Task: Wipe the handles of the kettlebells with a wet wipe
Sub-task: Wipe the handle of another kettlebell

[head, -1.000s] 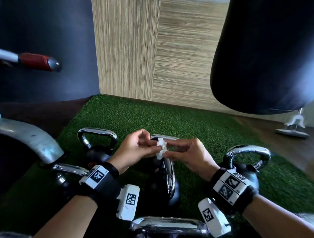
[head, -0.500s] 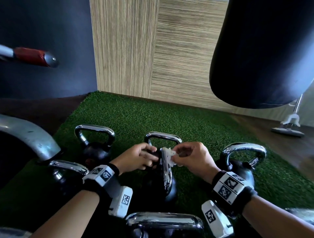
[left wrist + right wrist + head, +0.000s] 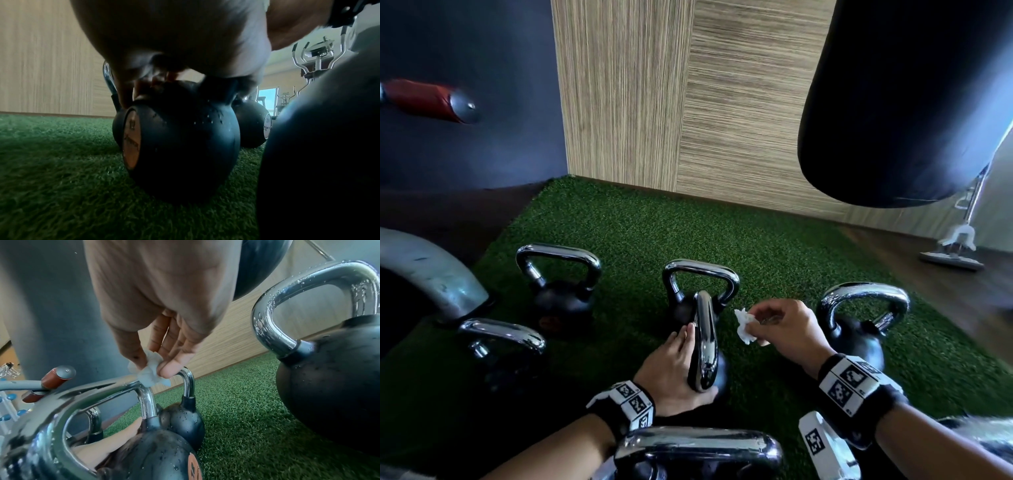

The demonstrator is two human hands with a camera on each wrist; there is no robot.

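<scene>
Several black kettlebells with chrome handles stand on green turf [image 3: 774, 260]. My left hand [image 3: 678, 363] rests on the middle kettlebell [image 3: 703, 342], fingers straight along the left side of its handle and down onto the ball [image 3: 180, 146]. My right hand [image 3: 753, 325] pinches a crumpled white wet wipe [image 3: 744, 327] between thumb and fingertips, just right of that handle's far end. In the right wrist view the wipe [image 3: 149, 373] hangs close above the handle's far corner [image 3: 144, 391]; whether it touches I cannot tell. The handles carry water droplets.
Other kettlebells stand at back left [image 3: 558, 274], back centre [image 3: 702, 277], right [image 3: 859, 315], left [image 3: 500, 346] and nearest me [image 3: 698, 448]. A black punching bag [image 3: 900, 102] hangs at upper right. A grey metal tube [image 3: 424, 274] and red-gripped bar [image 3: 424, 99] are at left.
My left hand let go of the wipe and dropped onto the middle kettlebell. My right hand kept the wipe and shifted right and lower. The head view tilted down.
</scene>
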